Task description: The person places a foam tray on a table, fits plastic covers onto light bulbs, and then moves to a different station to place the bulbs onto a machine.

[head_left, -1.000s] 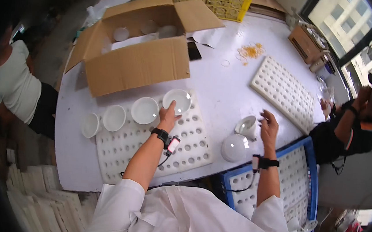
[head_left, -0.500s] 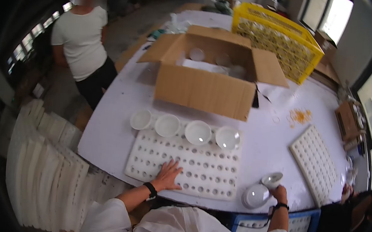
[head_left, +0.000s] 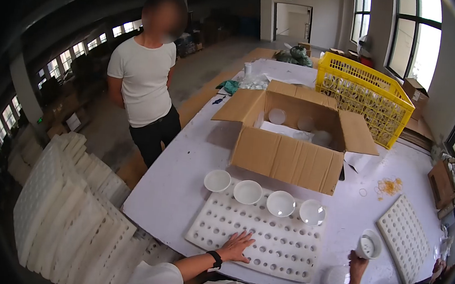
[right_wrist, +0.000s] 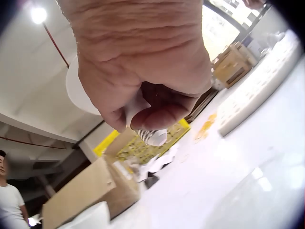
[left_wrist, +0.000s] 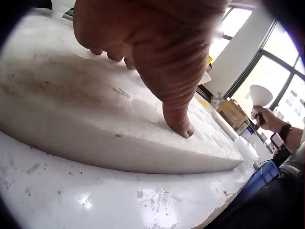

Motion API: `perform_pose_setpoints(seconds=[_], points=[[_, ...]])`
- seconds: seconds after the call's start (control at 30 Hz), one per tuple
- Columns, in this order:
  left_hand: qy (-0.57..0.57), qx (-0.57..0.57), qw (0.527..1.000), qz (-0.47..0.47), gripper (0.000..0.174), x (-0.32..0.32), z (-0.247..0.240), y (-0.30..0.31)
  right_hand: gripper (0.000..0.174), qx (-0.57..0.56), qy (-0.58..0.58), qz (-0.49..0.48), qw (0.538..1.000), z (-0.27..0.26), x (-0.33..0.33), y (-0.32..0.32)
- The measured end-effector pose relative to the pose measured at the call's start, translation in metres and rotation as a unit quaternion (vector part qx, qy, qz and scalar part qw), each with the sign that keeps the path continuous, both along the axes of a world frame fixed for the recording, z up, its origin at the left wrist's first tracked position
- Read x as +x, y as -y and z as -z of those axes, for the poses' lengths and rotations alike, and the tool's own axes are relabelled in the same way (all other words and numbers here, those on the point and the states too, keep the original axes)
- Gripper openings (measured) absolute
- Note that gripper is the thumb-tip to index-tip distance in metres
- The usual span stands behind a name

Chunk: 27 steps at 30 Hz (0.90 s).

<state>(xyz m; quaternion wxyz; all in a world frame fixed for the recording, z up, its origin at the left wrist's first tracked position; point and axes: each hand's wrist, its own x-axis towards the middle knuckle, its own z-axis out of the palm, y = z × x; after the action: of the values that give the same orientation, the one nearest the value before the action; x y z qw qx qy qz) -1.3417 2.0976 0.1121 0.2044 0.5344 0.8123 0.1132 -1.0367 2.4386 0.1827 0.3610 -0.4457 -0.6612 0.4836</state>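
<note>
Just raised lamp cup [head_left: 370,244], pinched in right hand [head_left: 357,268], with left hand [head_left: 236,246] spread on foam board [head_left: 272,244], seemingly completing pick-up.

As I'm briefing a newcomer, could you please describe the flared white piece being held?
From the cardboard box, look nearer and right, to the right hand. Its fingers hold the flared white piece, unlike the four white bowls on the board.
</note>
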Motion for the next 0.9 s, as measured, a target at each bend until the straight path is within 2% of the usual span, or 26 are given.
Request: perform_pose_setpoints(seconds=[0.07,0.1,0.13,0.17,0.2,0.23,0.27,0.3,0.33,0.37,0.4,0.43,0.47,0.5,0.53,0.6,0.67,0.7,0.73,0.8,0.9], points=[[0.027,-0.019,0.999,-0.004,0.088,0.0,0.01,-0.002,0.013,-0.048,-0.016,-0.065,0.997,-0.01,-0.033,0.053],[0.06,-0.006,0.998,0.005,0.082,0.002,0.0,-0.005,0.017,-0.051,-0.054,-0.089,0.993,-0.005,-0.053,0.081],[0.064,-0.005,0.998,0.007,0.082,0.005,-0.016,-0.008,0.019,-0.077,-0.037,-0.12,0.989,-0.006,-0.071,0.109],[0.221,0.014,0.975,-0.006,0.078,0.008,-0.035,-0.01,0.021,-0.102,-0.003,-0.175,0.979,-0.014,-0.087,0.135],[0.372,0.031,0.927,-0.02,0.073,0.012,-0.048,-0.01,0.023,-0.141,-0.022,-0.197,0.97,-0.021,-0.107,0.162],[0.376,0.027,0.926,-0.019,0.073,0.019,-0.055,-0.01,0.025,-0.153,-0.014,-0.25,0.956,-0.01,-0.119,0.18],[0.482,0.112,0.868,-0.043,0.07,0.026,-0.06,-0.011,0.03,-0.141,-0.004,-0.297,0.944,0.001,-0.131,0.195],[0.576,0.194,0.791,-0.068,0.068,0.026,-0.063,-0.009,0.037,-0.089,0.113,-0.337,0.93,0.008,-0.14,0.204],[0.58,0.189,0.79,-0.067,0.068,0.017,-0.058,-0.007,0.041,0.008,0.024,-0.375,0.927,0.044,-0.148,0.211],[0.507,0.19,0.839,-0.057,0.064,0.006,-0.047,-0.008,0.039,0.023,0.018,-0.389,0.921,0.008,-0.159,0.228],[0.44,0.181,0.878,-0.042,0.06,0.011,-0.049,-0.005,0.036,0.172,-0.035,-0.408,0.896,0.01,-0.168,0.231],[0.469,0.172,0.865,-0.054,0.054,0.008,-0.048,0.002,0.035,0.163,-0.04,-0.412,0.896,0.013,-0.171,0.238],[0.413,0.213,0.882,-0.074,0.046,0.011,-0.052,0.006,0.035,0.155,-0.022,-0.407,0.9,0.019,-0.172,0.242],[0.434,0.217,0.872,-0.063,0.04,0.009,-0.04,0.012,0.031,0.133,-0.015,-0.414,0.901,0.018,-0.173,0.246],[0.449,0.217,0.864,-0.067,0.038,0.008,-0.037,0.014,0.023,0.077,0.019,-0.394,0.916,0.008,-0.171,0.252],[0.504,0.241,0.826,-0.074,0.038,0.004,-0.035,0.014,0.018,0.111,0.014,-0.382,0.918,0.005,-0.172,0.257],[0.441,0.273,0.851,-0.083,0.037,0.004,-0.041,0.014,0.015,0.131,0.07,-0.39,0.909,0.008,-0.165,0.256],[0.314,0.289,0.904,-0.029,0.036,0.0,-0.027,0.015,0.013,0.177,0.102,-0.372,0.905,0.003,-0.16,0.256],[0.185,0.303,0.934,0.033,0.035,-0.005,-0.009,0.016,0.008,0.22,0.138,-0.345,0.902,0.002,-0.153,0.255],[0.196,0.27,0.942,0.032,0.035,-0.015,0.013,0.018,0.01,0.243,0.203,-0.32,0.893,0.002,-0.133,0.247],[0.226,0.316,0.921,-0.003,0.03,-0.017,0.01,0.011,0.016,0.213,0.248,-0.247,0.912,0.007,-0.1,0.237]])
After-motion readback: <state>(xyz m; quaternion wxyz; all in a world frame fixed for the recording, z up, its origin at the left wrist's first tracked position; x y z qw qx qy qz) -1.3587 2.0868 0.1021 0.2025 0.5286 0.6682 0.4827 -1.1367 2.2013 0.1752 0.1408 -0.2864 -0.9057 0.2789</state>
